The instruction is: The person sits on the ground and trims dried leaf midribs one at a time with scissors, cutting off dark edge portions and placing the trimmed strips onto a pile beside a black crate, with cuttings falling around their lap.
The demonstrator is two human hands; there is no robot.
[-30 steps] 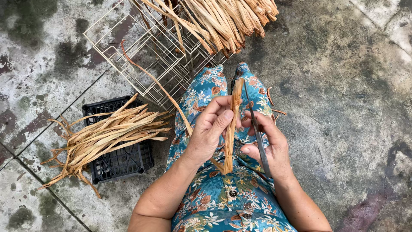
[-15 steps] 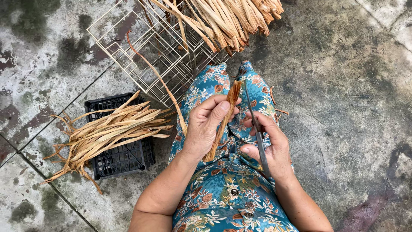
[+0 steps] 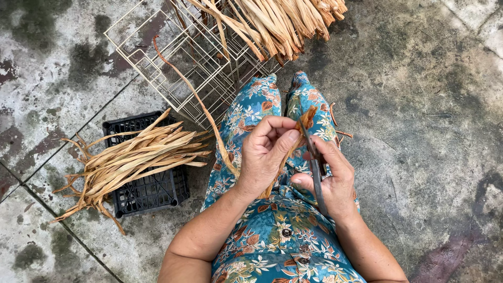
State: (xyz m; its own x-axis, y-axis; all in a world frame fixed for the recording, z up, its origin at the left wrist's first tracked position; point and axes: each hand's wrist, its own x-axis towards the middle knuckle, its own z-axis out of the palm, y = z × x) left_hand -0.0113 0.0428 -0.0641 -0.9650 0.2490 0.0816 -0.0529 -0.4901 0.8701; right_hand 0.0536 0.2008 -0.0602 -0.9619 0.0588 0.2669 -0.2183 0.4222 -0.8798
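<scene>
Both hands busy over my lap: left hand (image 3: 267, 154) pinches a long dried tan leaf strip (image 3: 207, 112), right hand (image 3: 332, 178) clamps dark metal scissors (image 3: 316, 167), blades touching its near end.

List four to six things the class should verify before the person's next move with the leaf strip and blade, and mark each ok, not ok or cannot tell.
1. Left hand pinches the leaf strip between thumb and fingers: ok.
2. Right hand grips the blade: ok.
3. Blade meets the strip near its upper end: ok.
4. Left fingertips clear of the blade edge: cannot tell, they sit very close.
5. Strip's long tail free of the wire rack: not ok, it lies across it.
6. Pile of strips rests on the black crate at the person's left: ok.
</scene>
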